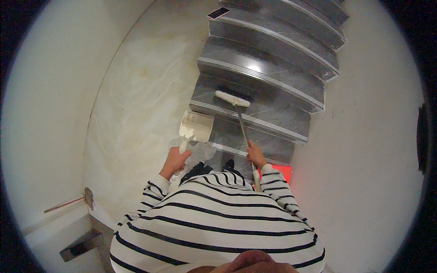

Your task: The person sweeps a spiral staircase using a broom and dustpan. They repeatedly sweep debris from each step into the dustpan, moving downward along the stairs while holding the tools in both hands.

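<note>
My left hand (175, 161) is closed around the short handle of a cream plastic dustpan (197, 126), which is held beside the left end of the lower stairs. A translucent plastic bag (201, 152) hangs by the same hand, below the pan. With my right hand (256, 155) I grip the metal pole of a broom (233, 98). The broom's white head with dark bristles is over a grey stair tread (280, 111), two or so steps up from my feet. The lower end of the pole passes in front of my striped top.
Grey stairs with light ribbed nosings climb ahead. A phone (218, 13) lies at the left end of a higher step. A marbled wall panel (136, 92) flanks the left, a plain wall (362, 143) the right. A bright red object (283, 171) is by my right forearm.
</note>
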`<action>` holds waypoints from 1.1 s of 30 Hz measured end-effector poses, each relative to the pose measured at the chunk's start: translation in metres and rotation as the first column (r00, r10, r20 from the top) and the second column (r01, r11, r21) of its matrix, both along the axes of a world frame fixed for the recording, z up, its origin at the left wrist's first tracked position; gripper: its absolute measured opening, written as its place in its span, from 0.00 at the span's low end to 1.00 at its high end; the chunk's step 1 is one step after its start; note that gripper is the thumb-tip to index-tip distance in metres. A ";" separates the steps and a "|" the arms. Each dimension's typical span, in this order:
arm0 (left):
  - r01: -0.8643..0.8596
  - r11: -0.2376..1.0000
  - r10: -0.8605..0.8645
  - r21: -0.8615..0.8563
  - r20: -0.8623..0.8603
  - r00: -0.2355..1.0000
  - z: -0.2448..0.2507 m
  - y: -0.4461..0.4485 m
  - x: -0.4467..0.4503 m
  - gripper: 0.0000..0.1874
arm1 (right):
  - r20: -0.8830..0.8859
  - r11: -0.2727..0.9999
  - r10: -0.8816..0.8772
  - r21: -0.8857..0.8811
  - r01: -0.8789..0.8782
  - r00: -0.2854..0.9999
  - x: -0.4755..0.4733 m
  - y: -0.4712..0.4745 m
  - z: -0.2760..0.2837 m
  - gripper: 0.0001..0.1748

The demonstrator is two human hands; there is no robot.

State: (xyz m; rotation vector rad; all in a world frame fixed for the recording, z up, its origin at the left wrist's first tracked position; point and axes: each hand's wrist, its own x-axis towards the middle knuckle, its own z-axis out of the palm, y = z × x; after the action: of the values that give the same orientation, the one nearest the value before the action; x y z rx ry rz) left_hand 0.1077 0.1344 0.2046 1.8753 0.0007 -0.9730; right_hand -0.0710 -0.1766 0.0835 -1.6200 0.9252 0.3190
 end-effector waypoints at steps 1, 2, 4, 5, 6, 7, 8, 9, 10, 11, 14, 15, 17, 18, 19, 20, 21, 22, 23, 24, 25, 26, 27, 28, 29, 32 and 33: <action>0.009 1.000 -0.009 0.009 0.011 1.000 -0.008 0.003 0.002 0.15 | -0.026 0.998 0.000 0.062 0.001 1.000 -0.003 0.006 0.022 0.28; 0.028 0.999 -0.028 0.017 0.020 0.999 -0.013 0.003 0.001 0.15 | -0.021 0.992 0.017 0.122 -0.014 1.000 -0.016 0.002 0.026 0.28; 0.032 0.999 -0.032 0.015 0.008 0.999 -0.008 0.000 0.002 0.16 | -0.006 0.969 0.054 0.243 -0.051 0.999 -0.034 -0.007 0.033 0.28; 0.033 0.999 -0.033 0.015 0.006 0.999 -0.005 -0.001 0.003 0.16 | 0.005 0.967 0.081 0.244 -0.080 0.997 -0.038 -0.012 0.035 0.28; 0.024 1.000 -0.024 0.007 0.003 1.000 -0.002 -0.001 0.003 0.16 | 0.014 0.962 0.111 0.249 -0.111 0.994 -0.040 -0.014 0.040 0.28; 0.013 1.000 -0.013 -0.001 0.001 1.000 0.001 0.000 0.002 0.16 | 0.023 0.957 0.142 0.254 -0.143 0.990 -0.038 -0.017 0.045 0.29; 0.001 1.000 -0.001 -0.008 -0.002 1.000 0.001 0.001 0.002 0.16 | 0.019 0.965 0.170 0.200 -0.170 0.985 -0.030 -0.020 0.047 0.29; 0.000 1.000 0.000 -0.007 0.010 1.000 -0.001 0.002 0.002 0.16 | 0.045 0.975 0.142 0.168 -0.148 0.989 -0.014 -0.022 0.046 0.29; 0.003 1.000 -0.003 -0.004 0.019 1.000 -0.004 0.003 0.003 0.16 | 0.070 0.983 0.111 0.139 -0.120 0.991 0.007 -0.024 0.043 0.29; 0.009 1.000 -0.009 -0.001 0.026 1.000 -0.006 0.005 0.003 0.16 | 0.099 0.982 0.081 0.164 -0.096 0.992 0.031 -0.024 0.040 0.29; 0.019 1.000 -0.019 -0.006 -0.013 1.000 -0.013 0.006 0.005 0.16 | 0.177 0.981 0.058 0.170 -0.089 0.983 0.107 -0.021 0.011 0.28; 0.019 1.000 -0.020 -0.013 -0.018 1.000 -0.013 0.004 0.004 0.16 | 0.179 0.984 0.131 0.093 -0.149 0.975 0.110 -0.021 -0.015 0.28; -0.002 1.000 0.002 -0.021 -0.016 1.000 -0.016 0.005 0.006 0.16 | 0.127 0.973 0.230 0.008 -0.233 0.965 0.117 -0.004 -0.030 0.27; -0.011 1.000 0.011 -0.006 -0.004 1.000 -0.016 0.009 0.007 0.16 | 0.076 0.965 0.262 0.007 -0.263 0.962 0.122 0.014 -0.015 0.27; 0.004 1.000 -0.004 -0.006 0.003 1.000 -0.014 0.006 0.008 0.16 | 0.087 0.952 0.301 -0.076 -0.295 0.950 0.104 0.016 -0.028 0.27; 0.018 1.000 -0.018 -0.005 0.005 1.000 -0.014 0.004 0.007 0.16 | 0.089 0.933 0.341 -0.156 -0.325 0.936 0.083 0.015 -0.043 0.27; 0.003 1.000 -0.003 -0.011 -0.004 1.000 -0.017 0.007 0.006 0.16 | 0.076 0.932 0.357 -0.089 -0.350 0.931 0.064 0.015 -0.039 0.27; -0.007 1.000 0.007 -0.018 -0.011 1.000 -0.018 0.008 0.005 0.16 | 0.065 0.929 0.369 -0.023 -0.369 0.927 0.047 0.013 -0.029 0.27; -0.009 1.000 0.008 -0.027 -0.013 1.000 -0.020 0.008 0.007 0.16 | 0.047 0.933 0.353 0.056 -0.356 0.934 0.028 0.011 -0.017 0.28; -0.004 0.999 0.004 -0.032 -0.008 1.000 -0.021 0.008 0.007 0.16 | 0.030 0.930 0.342 0.130 -0.343 0.939 0.013 0.009 -0.004 0.28; 0.005 0.999 -0.005 -0.032 -0.006 1.000 -0.024 0.009 0.006 0.16 | 0.012 0.923 0.327 0.209 -0.322 0.945 0.006 0.007 0.008 0.28; 0.013 0.999 -0.013 -0.031 -0.003 1.000 -0.025 0.009 0.005 0.16 | 0.029 0.932 0.298 0.207 -0.298 0.954 0.008 0.006 0.016 0.29; 0.015 0.999 -0.015 -0.032 -0.007 1.000 -0.027 0.008 0.006 0.16 | 0.042 0.942 0.262 0.207 -0.265 0.964 0.011 0.005 0.025 0.29; 0.017 0.999 -0.017 -0.029 -0.013 1.000 -0.027 0.010 0.005 0.16 | 0.053 0.950 0.225 0.212 -0.231 0.973 0.015 0.005 0.031 0.29; 0.017 1.000 -0.018 -0.024 -0.020 1.000 -0.028 0.011 0.004 0.16 | 0.055 0.954 0.210 0.207 -0.217 0.976 0.030 0.006 0.032 0.29; 0.022 1.000 -0.022 -0.016 -0.013 1.000 -0.019 0.006 0.005 0.16 | 0.152 0.981 0.187 0.024 -0.193 0.971 0.088 0.005 -0.005 0.31; 0.024 0.999 -0.025 -0.026 -0.022 0.999 -0.018 0.006 0.005 0.16 | 0.141 0.984 0.166 0.045 -0.174 0.976 0.105 0.008 -0.012 0.31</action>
State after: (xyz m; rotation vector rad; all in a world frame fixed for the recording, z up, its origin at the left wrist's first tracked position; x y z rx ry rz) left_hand 0.1129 0.1405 0.1867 1.8450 -0.0216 -1.0060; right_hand 0.0342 -0.1688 0.0719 -1.6504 0.6700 0.3447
